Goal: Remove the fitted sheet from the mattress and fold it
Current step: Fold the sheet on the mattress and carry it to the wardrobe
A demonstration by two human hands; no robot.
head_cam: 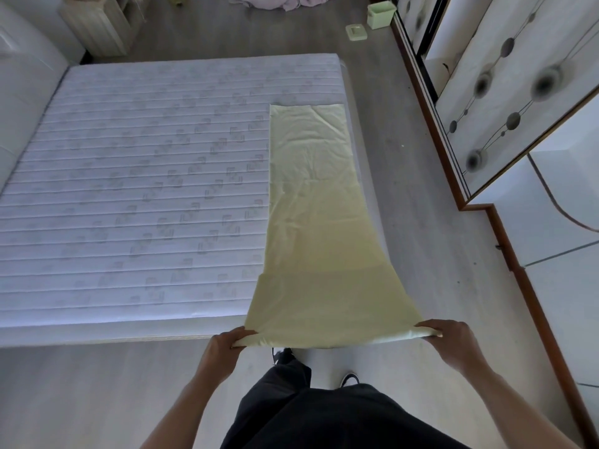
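The sheet (316,202) lies as a long strip on the right side of the mattress (129,176), its long axis running straight away from the person. The left hand (227,346) and right hand (449,338) each grip a near corner (both equally close), so the fold likely goes forward.

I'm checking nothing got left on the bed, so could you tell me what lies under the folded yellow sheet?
The sheet lies flat along the right side of the bare mattress, its near end held up by both hands. No bump shows, but anything thin beneath is covered.
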